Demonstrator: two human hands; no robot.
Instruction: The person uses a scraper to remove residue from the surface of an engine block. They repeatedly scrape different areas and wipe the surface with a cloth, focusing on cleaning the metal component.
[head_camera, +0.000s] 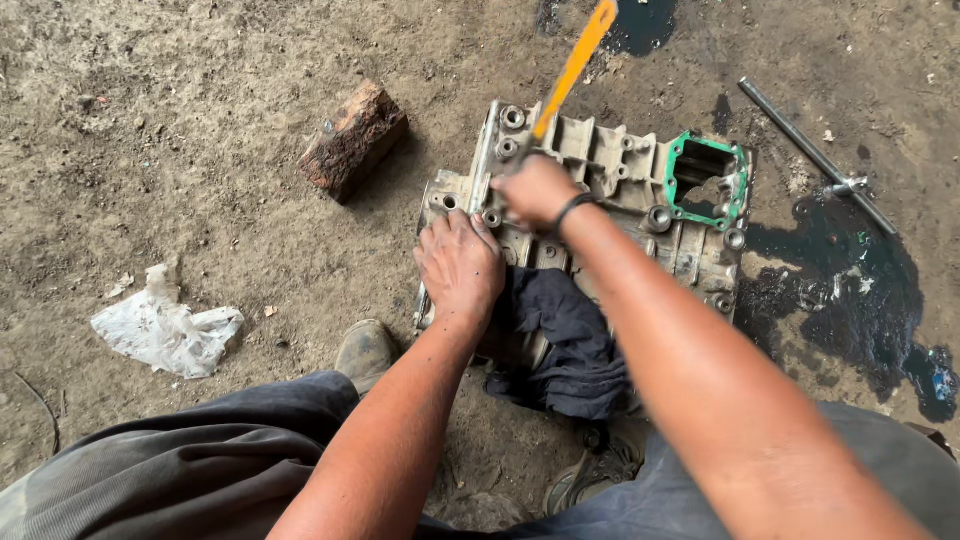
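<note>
The metal engine casing (600, 190) lies flat on the dirt floor (180, 150), beside a wood block (352, 140). It looks heavy, stiff and oily; its outer edges seem the safest hold. The left hand (460, 265) presses flat on its near corner, fingers spread, gripping nothing. The right hand (538, 190) is closed around a yellow-handled tool (575, 65); its tip is hidden, and a dark rag (565, 340) covers part of the casing
</note>
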